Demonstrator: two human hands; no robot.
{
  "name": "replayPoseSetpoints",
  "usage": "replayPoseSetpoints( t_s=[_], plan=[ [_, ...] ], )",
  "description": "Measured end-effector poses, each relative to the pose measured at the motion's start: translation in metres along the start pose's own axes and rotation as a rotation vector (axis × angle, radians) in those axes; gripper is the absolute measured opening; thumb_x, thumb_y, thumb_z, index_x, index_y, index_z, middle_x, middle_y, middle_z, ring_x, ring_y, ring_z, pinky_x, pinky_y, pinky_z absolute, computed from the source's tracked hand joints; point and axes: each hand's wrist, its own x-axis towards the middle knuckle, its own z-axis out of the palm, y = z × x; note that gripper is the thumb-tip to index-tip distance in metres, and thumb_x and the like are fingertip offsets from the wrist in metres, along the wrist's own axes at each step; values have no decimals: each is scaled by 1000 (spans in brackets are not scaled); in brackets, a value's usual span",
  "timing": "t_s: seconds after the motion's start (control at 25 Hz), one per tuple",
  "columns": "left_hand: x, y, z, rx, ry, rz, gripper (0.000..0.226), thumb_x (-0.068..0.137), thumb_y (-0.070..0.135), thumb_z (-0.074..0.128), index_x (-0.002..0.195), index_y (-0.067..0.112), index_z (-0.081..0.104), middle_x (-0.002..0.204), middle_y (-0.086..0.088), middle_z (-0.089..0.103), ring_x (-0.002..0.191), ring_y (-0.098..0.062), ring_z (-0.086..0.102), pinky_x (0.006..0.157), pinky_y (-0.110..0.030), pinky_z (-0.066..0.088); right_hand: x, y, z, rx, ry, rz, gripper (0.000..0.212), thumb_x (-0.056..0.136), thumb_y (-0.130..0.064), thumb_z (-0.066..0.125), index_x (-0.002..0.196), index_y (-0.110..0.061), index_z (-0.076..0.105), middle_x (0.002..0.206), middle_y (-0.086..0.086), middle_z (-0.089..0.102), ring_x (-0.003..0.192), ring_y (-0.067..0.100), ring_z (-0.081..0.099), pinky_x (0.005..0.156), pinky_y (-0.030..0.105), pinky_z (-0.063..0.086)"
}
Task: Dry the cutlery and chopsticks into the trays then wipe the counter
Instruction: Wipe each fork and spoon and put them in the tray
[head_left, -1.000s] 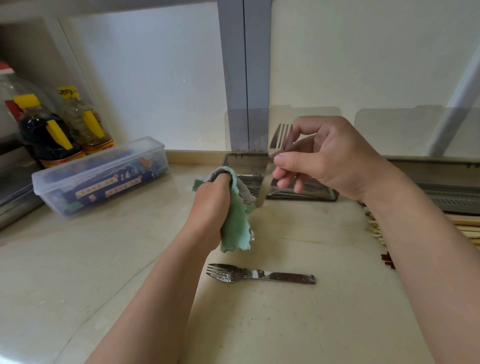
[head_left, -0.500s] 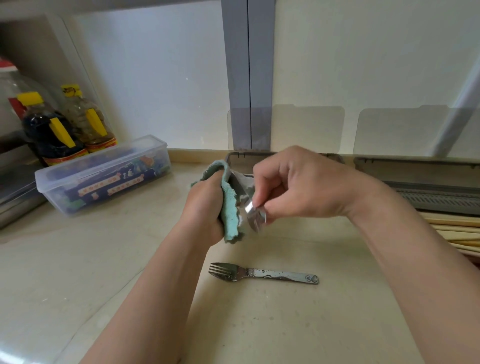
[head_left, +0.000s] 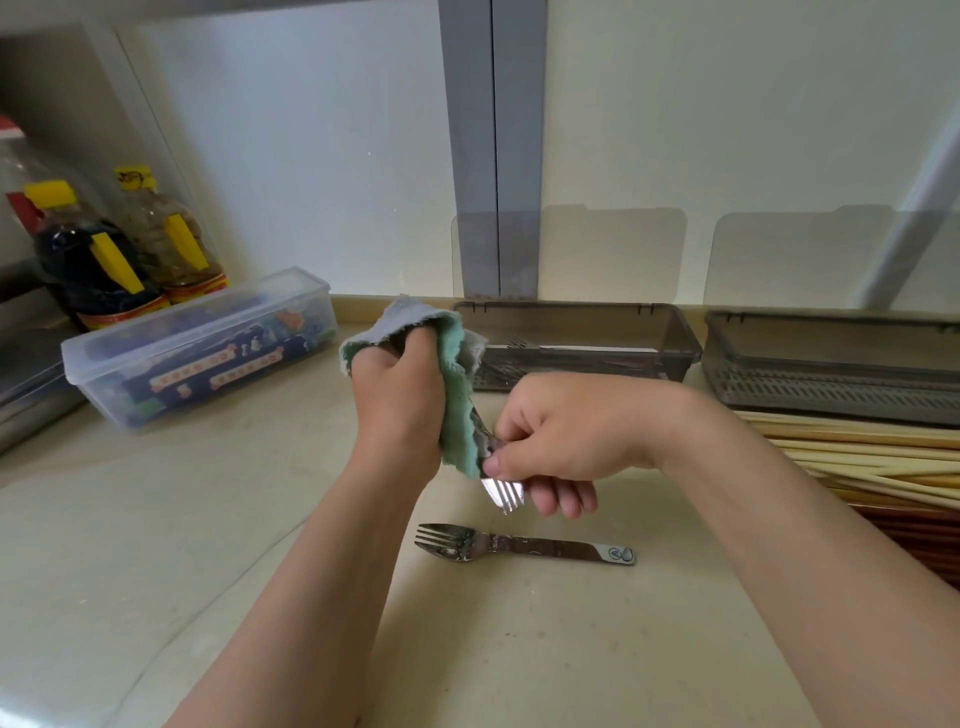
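My left hand (head_left: 397, 400) grips a green and grey cloth (head_left: 457, 374) wrapped round the handle of a metal fork (head_left: 503, 491). My right hand (head_left: 563, 436) pinches that fork near its head, tines pointing down towards the counter. A second, wet fork (head_left: 524, 545) lies flat on the beige counter (head_left: 208, 519) just below my hands. Behind them stands a grey cutlery tray (head_left: 675, 338) with cutlery in it, and a second grey tray (head_left: 831, 358) stands to its right. A pile of pale chopsticks (head_left: 883, 457) lies at the right edge, in front of the second tray.
A clear lidded plastic box (head_left: 197, 348) with packets inside stands at the back left. Two sauce bottles with yellow caps (head_left: 109, 254) stand behind it. A grey vertical frame post (head_left: 493, 145) rises behind the trays. Both tray lids stand upright against the wall.
The fork went from tines-up in my right hand to tines-down, its handle now inside the cloth. Both hands have dropped lower, closer to the fork on the counter.
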Motion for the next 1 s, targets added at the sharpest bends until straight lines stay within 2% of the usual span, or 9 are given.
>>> replayPoseSetpoints(
  t_s=[0.2, 0.32, 0.44, 0.56, 0.64, 0.72, 0.8, 0.88, 1.0],
  plan=[
    [-14, -4, 6, 101, -158, 68, 30, 97, 14, 55, 68, 9, 59, 60, -10, 51, 60, -24, 49, 59, -40, 42, 5, 4, -3, 66, 137, -24, 33, 101, -18, 55, 68, -15, 60, 55, 0, 59, 42, 13, 47, 41, 24, 37],
    [-15, -3, 8, 105, -207, 78, 28, 97, 13, 55, 69, 7, 60, 64, -13, 53, 62, -25, 51, 61, -41, 43, 8, 9, -4, 179, 223, -40, 33, 99, -15, 56, 66, -13, 60, 53, 1, 58, 42, 14, 48, 39, 24, 37],
    [-17, -3, 7, 166, -242, 114, 28, 97, 11, 55, 69, 8, 60, 63, -8, 57, 61, -22, 55, 58, -38, 45, 12, 14, -5, 236, 270, -47, 30, 98, -12, 59, 69, -8, 62, 53, 3, 61, 42, 15, 54, 38, 25, 42],
    [-20, -3, 5, 320, -396, 192, 22, 95, 7, 54, 76, 11, 64, 68, -2, 64, 65, -15, 61, 62, -37, 51, 1, 19, -20, 15, 221, 13, 15, 96, -16, 62, 86, -9, 69, 68, 2, 72, 58, 16, 66, 46, 25, 49],
    [-22, -2, 3, 367, -525, 169, 22, 95, 3, 52, 77, 10, 64, 70, -1, 68, 66, -13, 64, 69, -39, 55, -9, 22, -34, -115, 337, 41, 11, 94, -15, 62, 89, -16, 72, 78, -2, 75, 67, 14, 68, 48, 23, 47],
    [-24, -1, 2, 342, -652, 113, 21, 96, 1, 51, 81, 3, 65, 75, -8, 73, 70, -20, 71, 71, -42, 60, -15, 30, -45, 113, 537, -6, 8, 96, -16, 64, 96, -14, 71, 85, 1, 73, 64, 14, 64, 45, 24, 44],
    [-26, 0, 1, 359, -717, 94, 20, 96, -1, 50, 83, -2, 65, 77, -14, 74, 71, -26, 73, 69, -38, 58, -11, 36, -48, 452, 575, -94, 20, 96, -19, 66, 98, 1, 67, 88, 10, 71, 61, 16, 60, 42, 25, 41],
    [-28, 0, 1, 391, -745, 102, 20, 95, -1, 52, 82, -1, 66, 76, -11, 74, 69, -24, 72, 66, -33, 55, -1, 39, -44, 528, 589, -132, 21, 95, -14, 67, 89, 5, 65, 82, 15, 69, 57, 17, 60, 39, 24, 39],
    [-28, 1, 1, 449, -709, 97, 18, 92, 11, 59, 76, 10, 66, 70, 2, 69, 65, -13, 65, 63, -31, 52, 6, 42, -45, 620, 695, -155, 18, 94, -7, 67, 77, -1, 63, 64, 10, 65, 52, 18, 61, 37, 23, 38]
  ],
)
